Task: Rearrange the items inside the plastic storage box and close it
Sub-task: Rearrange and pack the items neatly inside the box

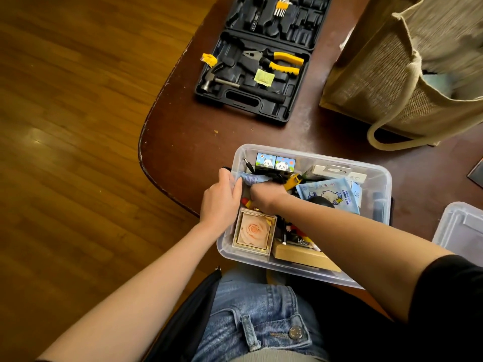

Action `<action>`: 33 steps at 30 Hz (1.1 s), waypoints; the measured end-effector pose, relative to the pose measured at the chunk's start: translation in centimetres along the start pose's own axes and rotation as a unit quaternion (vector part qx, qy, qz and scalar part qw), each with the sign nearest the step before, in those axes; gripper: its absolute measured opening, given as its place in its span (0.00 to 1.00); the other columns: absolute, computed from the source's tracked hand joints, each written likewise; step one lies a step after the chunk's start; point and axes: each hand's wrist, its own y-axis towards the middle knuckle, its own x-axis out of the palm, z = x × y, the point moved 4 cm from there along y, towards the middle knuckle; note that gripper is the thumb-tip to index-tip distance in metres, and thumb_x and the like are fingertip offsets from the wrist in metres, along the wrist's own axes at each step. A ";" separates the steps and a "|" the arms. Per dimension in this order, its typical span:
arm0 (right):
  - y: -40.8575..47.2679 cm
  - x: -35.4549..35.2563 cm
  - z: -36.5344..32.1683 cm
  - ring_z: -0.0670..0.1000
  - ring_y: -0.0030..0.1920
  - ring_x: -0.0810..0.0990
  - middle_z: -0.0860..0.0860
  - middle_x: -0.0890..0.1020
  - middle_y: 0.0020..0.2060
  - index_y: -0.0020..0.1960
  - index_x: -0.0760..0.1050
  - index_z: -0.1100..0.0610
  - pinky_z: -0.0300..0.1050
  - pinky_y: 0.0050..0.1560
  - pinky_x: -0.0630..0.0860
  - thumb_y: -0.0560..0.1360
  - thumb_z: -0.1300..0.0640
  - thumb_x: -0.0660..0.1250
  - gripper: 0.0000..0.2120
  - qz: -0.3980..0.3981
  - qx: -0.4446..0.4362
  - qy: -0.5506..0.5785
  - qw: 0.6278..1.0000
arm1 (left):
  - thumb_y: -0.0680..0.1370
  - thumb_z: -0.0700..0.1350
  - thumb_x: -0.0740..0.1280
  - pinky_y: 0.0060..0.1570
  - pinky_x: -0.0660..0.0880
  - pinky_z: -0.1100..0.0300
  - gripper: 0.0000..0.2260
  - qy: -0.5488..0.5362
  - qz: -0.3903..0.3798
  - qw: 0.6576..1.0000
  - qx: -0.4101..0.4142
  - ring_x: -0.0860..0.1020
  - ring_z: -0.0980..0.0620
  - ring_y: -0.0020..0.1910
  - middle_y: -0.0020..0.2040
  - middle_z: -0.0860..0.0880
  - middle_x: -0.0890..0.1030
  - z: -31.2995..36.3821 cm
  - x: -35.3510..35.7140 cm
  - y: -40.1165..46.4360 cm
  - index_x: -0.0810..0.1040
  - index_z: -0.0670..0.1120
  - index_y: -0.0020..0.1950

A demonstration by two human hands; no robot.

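The clear plastic storage box (381, 178) stands at the table's near edge, full of small items. My left hand (220, 202) grips its left wall, fingers outside and thumb over the rim. My right hand (266, 195) reaches into the back left of the box. Its fingers curl down around a light-blue packet (251, 180), and their tips are hidden. Inside lie two panda boxes (275, 163), a rose display box (254, 231), a blue wet-wipes pack (329, 195), a wooden block (300, 254) and a white carton (337, 173). The clear lid (460, 231) lies to the right of the box.
An open black tool case (256, 100) with pliers and a hammer sits farther back on the dark table (188, 152). A woven jute bag (392, 82) stands at the back right. Wooden floor lies to the left. My lap is under the box's near edge.
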 end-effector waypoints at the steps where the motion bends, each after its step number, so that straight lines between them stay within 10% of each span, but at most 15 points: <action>1: 0.3 0.2 -0.1 0.53 0.43 0.74 0.50 0.71 0.38 0.47 0.76 0.54 0.43 0.38 0.68 0.77 0.48 0.64 0.10 -0.017 0.016 0.004 1.000 | 0.82 0.51 0.56 0.24 0.66 0.63 0.08 0.002 0.001 1.000 0.000 0.74 0.53 0.29 0.34 0.53 0.73 0.0 0.0 0.0 0.63 0.48 0.47; 8: 2.2 0.8 -0.9 0.55 0.59 0.74 0.52 0.76 0.52 0.60 0.75 0.56 0.50 0.59 0.72 0.79 0.49 0.58 0.16 -0.130 0.033 -0.037 0.990 | 0.82 0.51 0.56 0.26 0.70 0.57 0.09 -0.001 0.004 1.000 0.007 0.75 0.50 0.29 0.33 0.51 0.73 0.0 0.0 0.0 0.64 0.46 0.48; 13: 1.6 0.9 -0.5 0.55 0.54 0.77 0.54 0.80 0.54 0.59 0.77 0.56 0.44 0.47 0.71 0.79 0.47 0.58 0.17 -0.093 -0.010 -0.005 0.996 | 0.82 0.50 0.56 0.24 0.67 0.61 0.08 -0.002 0.012 1.000 0.012 0.73 0.53 0.28 0.32 0.55 0.70 -0.1 0.1 0.1 0.63 0.47 0.47; 20: 1.2 0.3 -0.6 0.56 0.59 0.75 0.56 0.78 0.59 0.63 0.74 0.59 0.46 0.57 0.70 0.79 0.51 0.58 0.18 -0.122 -0.034 0.039 0.991 | 0.82 0.50 0.57 0.23 0.63 0.65 0.08 -0.011 0.017 1.000 0.020 0.71 0.57 0.26 0.30 0.57 0.69 -0.1 0.0 0.0 0.63 0.48 0.46; 28: -1.5 -0.9 -0.2 0.56 0.50 0.78 0.55 0.80 0.52 0.63 0.70 0.55 0.48 0.48 0.76 0.79 0.50 0.58 0.16 -0.001 -0.105 0.008 0.994 | 0.82 0.50 0.57 0.23 0.65 0.63 0.08 -0.009 0.003 1.000 0.014 0.72 0.55 0.27 0.31 0.55 0.70 -0.2 0.0 0.1 0.63 0.48 0.46; 33: -4.7 -3.4 -0.3 0.56 0.38 0.78 0.54 0.80 0.40 0.54 0.69 0.56 0.44 0.35 0.64 0.79 0.50 0.58 0.10 0.132 -0.158 0.014 0.978 | 0.82 0.51 0.56 0.24 0.61 0.64 0.09 0.002 -0.017 1.000 0.010 0.71 0.56 0.27 0.32 0.54 0.71 -0.1 -0.4 0.2 0.62 0.48 0.45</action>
